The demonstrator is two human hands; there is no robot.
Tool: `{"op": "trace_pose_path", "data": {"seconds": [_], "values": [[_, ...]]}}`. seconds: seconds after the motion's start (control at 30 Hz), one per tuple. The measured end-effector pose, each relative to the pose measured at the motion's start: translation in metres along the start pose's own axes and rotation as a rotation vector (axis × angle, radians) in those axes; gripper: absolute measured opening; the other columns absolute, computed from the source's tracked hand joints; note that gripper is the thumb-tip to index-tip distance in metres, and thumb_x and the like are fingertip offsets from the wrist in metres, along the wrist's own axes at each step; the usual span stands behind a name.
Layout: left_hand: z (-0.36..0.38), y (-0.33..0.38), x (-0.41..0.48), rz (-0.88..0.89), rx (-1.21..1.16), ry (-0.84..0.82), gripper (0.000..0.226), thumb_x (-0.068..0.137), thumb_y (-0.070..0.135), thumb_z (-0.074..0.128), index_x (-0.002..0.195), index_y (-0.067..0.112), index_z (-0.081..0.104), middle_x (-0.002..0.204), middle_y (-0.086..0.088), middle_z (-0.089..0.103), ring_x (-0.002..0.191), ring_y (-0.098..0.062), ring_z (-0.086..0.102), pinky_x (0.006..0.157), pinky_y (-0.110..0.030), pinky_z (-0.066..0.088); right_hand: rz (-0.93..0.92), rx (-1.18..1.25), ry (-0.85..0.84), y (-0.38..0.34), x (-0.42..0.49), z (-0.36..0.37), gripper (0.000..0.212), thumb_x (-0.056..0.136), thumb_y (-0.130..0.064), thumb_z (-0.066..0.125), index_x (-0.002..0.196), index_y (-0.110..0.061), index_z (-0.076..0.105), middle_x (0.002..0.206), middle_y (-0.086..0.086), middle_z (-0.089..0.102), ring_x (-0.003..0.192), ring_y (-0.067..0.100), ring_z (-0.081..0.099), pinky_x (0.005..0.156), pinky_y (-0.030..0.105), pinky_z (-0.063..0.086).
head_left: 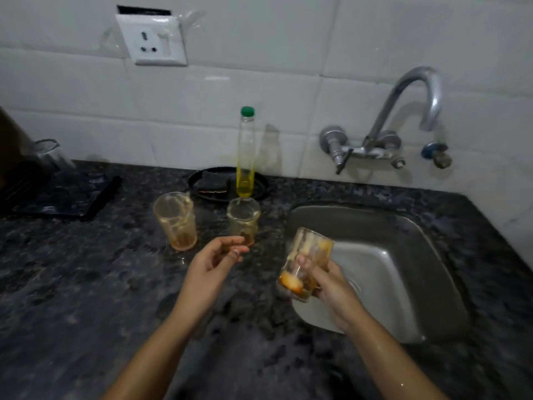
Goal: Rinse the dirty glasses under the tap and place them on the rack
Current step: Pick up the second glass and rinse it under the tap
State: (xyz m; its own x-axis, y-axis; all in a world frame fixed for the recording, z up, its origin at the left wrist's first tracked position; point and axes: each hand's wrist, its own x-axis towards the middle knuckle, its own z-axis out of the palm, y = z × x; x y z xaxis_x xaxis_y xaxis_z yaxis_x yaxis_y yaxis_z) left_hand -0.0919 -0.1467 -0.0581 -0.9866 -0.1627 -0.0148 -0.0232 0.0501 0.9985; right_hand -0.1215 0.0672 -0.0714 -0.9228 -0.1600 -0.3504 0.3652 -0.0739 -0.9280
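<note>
Gripping one tilted glass (306, 262) over the sink's (403, 255) left rim is my right hand (331, 287); my left hand (213, 262) hangs relaxed. Two more stand on the counter (86, 284): left glass (176, 220), middle glass (243, 219).

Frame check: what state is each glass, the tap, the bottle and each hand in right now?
Held glass: dirty, tilted, gripped by right hand.
Left counter glass: upright, dirty.
Middle counter glass: upright, dirty.
Rack glass: on the rack, looks clean.
Tap: no water visible.
Bottle: upright, capped, partly full.
Left hand: fingers relaxed, holds nothing.
</note>
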Motion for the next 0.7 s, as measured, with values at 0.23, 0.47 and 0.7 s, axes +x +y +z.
{"op": "trace_pose_path", "data": {"seconds": [0.23,0.47,0.7], "values": [[0.152,0.013,0.035,-0.022,0.131,-0.079,0.019,0.095,0.006,0.056,0.106,0.02,0.064,0.1,0.0,0.072,0.093,-0.014,0.067,0.086,-0.026,0.052,-0.002,-0.114,-0.009,-0.015,0.003,-0.13,0.047,0.071,-0.038,0.077,0.112,-0.019,0.064,0.104,0.003,0.074,0.092,0.015,0.071,0.073,0.026,0.055],[0.235,0.049,0.1,0.011,0.316,0.072,0.042,0.095,0.025,0.057,0.135,0.013,0.048,0.117,-0.001,0.063,0.102,-0.018,0.061,0.094,-0.037,0.049,-0.129,-0.248,0.099,-0.047,0.03,-0.196,0.054,0.067,-0.02,0.085,0.113,-0.02,0.058,0.102,-0.005,0.071,0.095,0.009,0.067,0.079,0.023,0.052],[0.266,0.085,0.163,-0.073,0.599,0.113,0.069,0.1,0.055,0.027,0.144,0.003,0.037,0.137,-0.023,0.052,0.12,-0.037,0.053,0.099,-0.044,0.041,-0.208,-0.57,0.186,-0.072,0.068,-0.211,0.064,0.049,-0.036,0.089,0.098,-0.03,0.048,0.103,-0.007,0.065,0.097,0.013,0.062,0.089,0.035,0.051]]}}
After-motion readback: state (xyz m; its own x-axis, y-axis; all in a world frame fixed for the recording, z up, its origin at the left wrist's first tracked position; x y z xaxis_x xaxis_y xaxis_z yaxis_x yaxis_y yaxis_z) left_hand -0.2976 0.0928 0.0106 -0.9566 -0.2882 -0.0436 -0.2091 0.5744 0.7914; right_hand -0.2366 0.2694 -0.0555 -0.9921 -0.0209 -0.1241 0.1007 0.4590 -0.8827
